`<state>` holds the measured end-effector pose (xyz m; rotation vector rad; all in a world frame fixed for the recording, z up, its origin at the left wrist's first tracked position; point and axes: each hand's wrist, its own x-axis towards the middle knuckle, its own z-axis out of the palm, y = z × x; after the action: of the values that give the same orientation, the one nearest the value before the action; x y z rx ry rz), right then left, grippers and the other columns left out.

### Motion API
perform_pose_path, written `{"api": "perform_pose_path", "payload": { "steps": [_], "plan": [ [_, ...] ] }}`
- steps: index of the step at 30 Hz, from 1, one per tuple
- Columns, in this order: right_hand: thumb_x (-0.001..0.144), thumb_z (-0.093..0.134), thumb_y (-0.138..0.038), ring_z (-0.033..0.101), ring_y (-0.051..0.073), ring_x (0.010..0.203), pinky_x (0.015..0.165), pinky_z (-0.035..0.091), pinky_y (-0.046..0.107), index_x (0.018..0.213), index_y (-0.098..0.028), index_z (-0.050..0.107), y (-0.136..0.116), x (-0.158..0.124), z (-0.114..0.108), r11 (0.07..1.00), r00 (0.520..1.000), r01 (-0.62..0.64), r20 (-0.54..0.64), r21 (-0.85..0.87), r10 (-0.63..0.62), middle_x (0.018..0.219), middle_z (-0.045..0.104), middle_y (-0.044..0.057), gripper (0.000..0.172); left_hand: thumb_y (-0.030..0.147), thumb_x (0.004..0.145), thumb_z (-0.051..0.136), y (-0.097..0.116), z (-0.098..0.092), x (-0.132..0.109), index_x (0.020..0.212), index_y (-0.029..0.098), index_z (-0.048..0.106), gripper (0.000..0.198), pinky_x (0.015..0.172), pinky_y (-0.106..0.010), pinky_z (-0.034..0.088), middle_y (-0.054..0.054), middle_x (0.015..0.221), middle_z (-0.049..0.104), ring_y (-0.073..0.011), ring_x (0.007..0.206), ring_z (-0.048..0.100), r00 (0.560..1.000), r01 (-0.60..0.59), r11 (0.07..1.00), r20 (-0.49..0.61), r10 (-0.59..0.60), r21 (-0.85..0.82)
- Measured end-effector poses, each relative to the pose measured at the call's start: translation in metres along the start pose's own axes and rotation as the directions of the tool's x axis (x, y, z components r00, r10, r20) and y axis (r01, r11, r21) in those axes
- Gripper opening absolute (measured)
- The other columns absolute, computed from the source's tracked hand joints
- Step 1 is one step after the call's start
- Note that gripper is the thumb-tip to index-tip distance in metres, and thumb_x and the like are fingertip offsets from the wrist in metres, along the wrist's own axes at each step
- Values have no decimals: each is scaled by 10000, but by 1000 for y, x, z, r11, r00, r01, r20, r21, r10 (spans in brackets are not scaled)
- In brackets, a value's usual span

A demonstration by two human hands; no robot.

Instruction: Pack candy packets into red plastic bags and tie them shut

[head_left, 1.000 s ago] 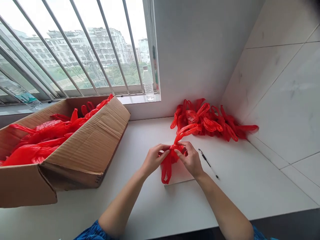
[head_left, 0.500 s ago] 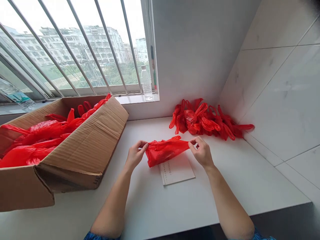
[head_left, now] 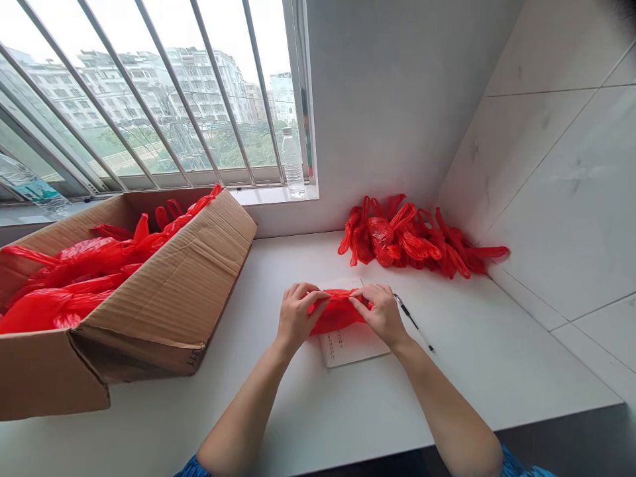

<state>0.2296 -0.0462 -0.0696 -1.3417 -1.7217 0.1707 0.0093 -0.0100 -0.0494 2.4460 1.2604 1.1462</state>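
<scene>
Both hands pinch the upper edge of a red plastic bag (head_left: 338, 317), which hangs between them over a white booklet (head_left: 355, 348). My left hand (head_left: 298, 314) holds the bag's left side, fingers closed on it. On the right side, my right hand (head_left: 379, 311) grips the bag between thumb and fingers. The booklet lies on the white table, its upper part mostly covered by the bag. A black pen (head_left: 415, 321) rests just right of my right hand.
A cardboard box (head_left: 169, 291) full of red bags stands at the left. Near the back wall lies a pile of red bags (head_left: 397, 235). One clear bottle (head_left: 293, 165) stands on the windowsill and another bottle (head_left: 34, 189) lies at the far left.
My hands have moved closer together, bringing the bag's stretched edge inward. The pen, hidden before, now shows beside my right hand.
</scene>
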Motion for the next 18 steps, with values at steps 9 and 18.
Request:
{"api": "perform_pose_path", "payload": {
  "steps": [9, 18],
  "plan": [
    [911, 579, -409, 621, 202, 814, 735, 502, 338, 938, -219, 599, 21, 8, -30, 941, 881, -221, -362, 255, 305, 885, 668, 41, 193, 417, 877, 601, -11, -17, 5, 994, 219, 610, 230, 717, -259, 498, -32, 894, 661, -167, 814, 611, 884, 262, 708, -131, -449, -656],
    [938, 524, -196, 657, 210, 832, 747, 518, 362, 1062, -246, 589, -36, -4, -22, 936, 892, 347, -287, -62, -350, 915, 687, 60, 148, 291, 772, 561, 15, -26, 2, 590, 221, 586, 197, 943, -476, 499, -92, 857, 602, -259, 891, 590, 976, 181, 683, 42, -214, -708]
  ]
}}
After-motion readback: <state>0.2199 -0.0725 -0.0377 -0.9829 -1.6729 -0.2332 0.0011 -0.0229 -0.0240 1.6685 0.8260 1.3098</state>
